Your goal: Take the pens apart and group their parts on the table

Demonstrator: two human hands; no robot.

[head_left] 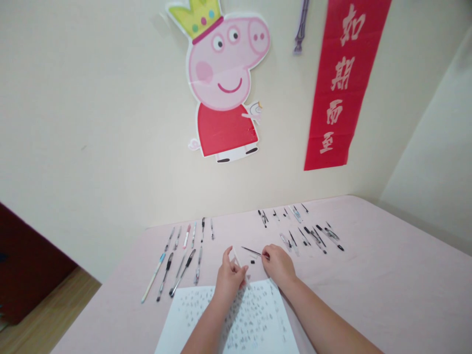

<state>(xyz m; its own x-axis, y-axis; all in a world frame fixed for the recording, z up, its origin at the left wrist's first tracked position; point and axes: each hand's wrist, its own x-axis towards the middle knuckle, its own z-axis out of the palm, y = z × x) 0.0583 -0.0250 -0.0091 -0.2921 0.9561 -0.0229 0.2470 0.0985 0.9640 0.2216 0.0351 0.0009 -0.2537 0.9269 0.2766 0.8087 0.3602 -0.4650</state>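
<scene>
My left hand (228,279) is closed around a slim whitish, see-through pen barrel (236,255), which tilts up between thumb and fingers. Over the table to its right, my right hand (279,264) pinches the end of a thin dark pen refill (251,250) whose tip points left. A small black pen piece (252,262) lies between the two hands, near a clear bit (254,256) that is hard to make out. Under my left wrist rests a white sheet of paper (258,324) covered in handwriting.
Several whole pens (164,276) lie in two rows on the left of the pink tablecloth (387,275). Groups of pen parts (313,238) are spread at the back right. Behind the table stands a wall with a cartoon pig cutout (224,88) and a red banner (342,88).
</scene>
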